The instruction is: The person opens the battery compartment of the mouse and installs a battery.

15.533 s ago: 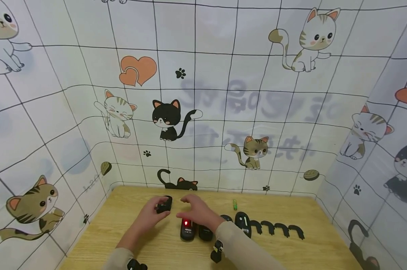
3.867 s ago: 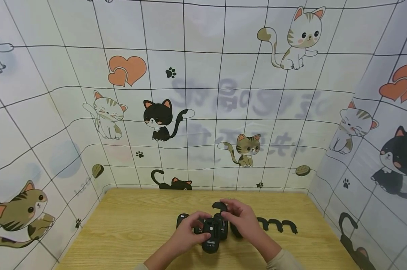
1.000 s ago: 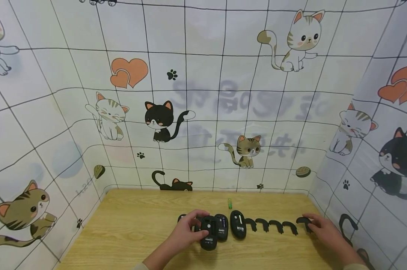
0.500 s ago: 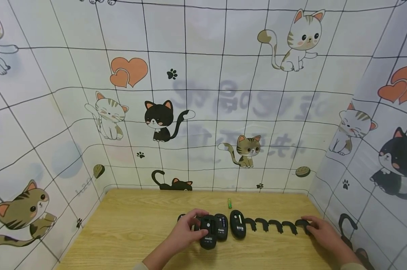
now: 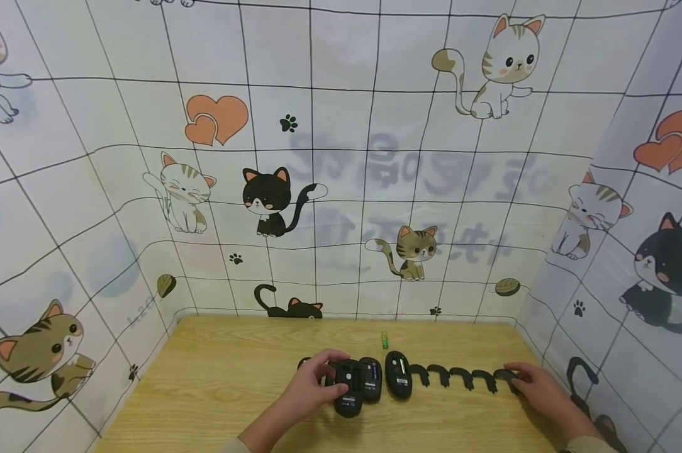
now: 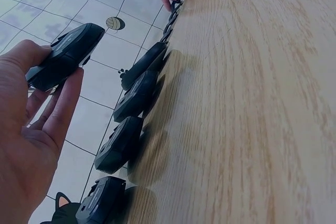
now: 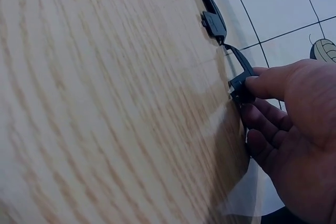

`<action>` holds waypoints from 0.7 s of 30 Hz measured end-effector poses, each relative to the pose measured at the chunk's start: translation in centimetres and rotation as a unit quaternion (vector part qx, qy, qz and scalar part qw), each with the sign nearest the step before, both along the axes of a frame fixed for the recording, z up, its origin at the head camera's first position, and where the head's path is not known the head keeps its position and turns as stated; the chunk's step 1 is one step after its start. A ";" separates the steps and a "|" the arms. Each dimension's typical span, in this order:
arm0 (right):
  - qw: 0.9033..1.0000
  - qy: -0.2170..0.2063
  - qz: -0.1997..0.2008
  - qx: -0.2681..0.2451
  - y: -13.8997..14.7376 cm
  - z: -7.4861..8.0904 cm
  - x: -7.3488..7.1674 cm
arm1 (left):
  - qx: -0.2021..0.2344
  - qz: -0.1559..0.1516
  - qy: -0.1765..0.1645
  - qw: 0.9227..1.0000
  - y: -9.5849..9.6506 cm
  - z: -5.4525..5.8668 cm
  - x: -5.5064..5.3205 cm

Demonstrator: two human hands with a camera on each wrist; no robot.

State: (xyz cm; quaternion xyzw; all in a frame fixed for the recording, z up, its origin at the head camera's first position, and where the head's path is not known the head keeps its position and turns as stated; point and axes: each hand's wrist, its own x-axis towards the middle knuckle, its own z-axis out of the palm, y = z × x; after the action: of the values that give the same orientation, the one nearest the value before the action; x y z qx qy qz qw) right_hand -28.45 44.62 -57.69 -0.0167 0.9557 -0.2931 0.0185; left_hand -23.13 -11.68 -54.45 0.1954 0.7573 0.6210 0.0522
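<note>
My left hand (image 5: 309, 390) grips a black computer mouse (image 5: 349, 399) by its sides, underside up with a bare battery slot. In the left wrist view this mouse (image 6: 68, 59) is raised above the table surface. At the right end of a row of black covers, my right hand (image 5: 539, 389) pinches a black curved mouse cover (image 5: 504, 375) between thumb and fingers. The right wrist view shows that cover (image 7: 242, 80) standing low at the tabletop, its end close to the neighbouring cover (image 7: 214, 22).
Two mice, one (image 5: 372, 381) beside the held mouse and another (image 5: 399, 376) further right, lie underside up. Others are partly hidden behind my left hand. Several covers (image 5: 461, 378) form a row to the right. A small green battery (image 5: 384, 340) lies at the back of the wooden table (image 5: 216, 377).
My right hand has carried the cover from the held mouse to the row's right end, then slid it slightly left against the row. My left hand keeps holding the mouse.
</note>
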 end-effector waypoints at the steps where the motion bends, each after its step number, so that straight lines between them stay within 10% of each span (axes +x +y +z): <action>1: 1.000 -0.002 -0.001 -0.001 0.1 -0.1 -0.1 | -0.001 0.000 0.000 1.000 0.0 0.0 0.0; 21: 0.996 0.048 -0.072 -0.023 -0.1 -0.6 -0.1 | 0.006 -0.006 -0.006 1.000 0.1 0.1 0.1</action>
State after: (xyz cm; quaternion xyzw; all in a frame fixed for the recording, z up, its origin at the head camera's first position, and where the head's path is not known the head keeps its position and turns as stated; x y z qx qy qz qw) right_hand -28.57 44.48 -58.33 0.0373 0.9473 -0.3143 -0.0490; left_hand -23.08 -11.56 -54.39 0.1969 0.7520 0.6263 0.0596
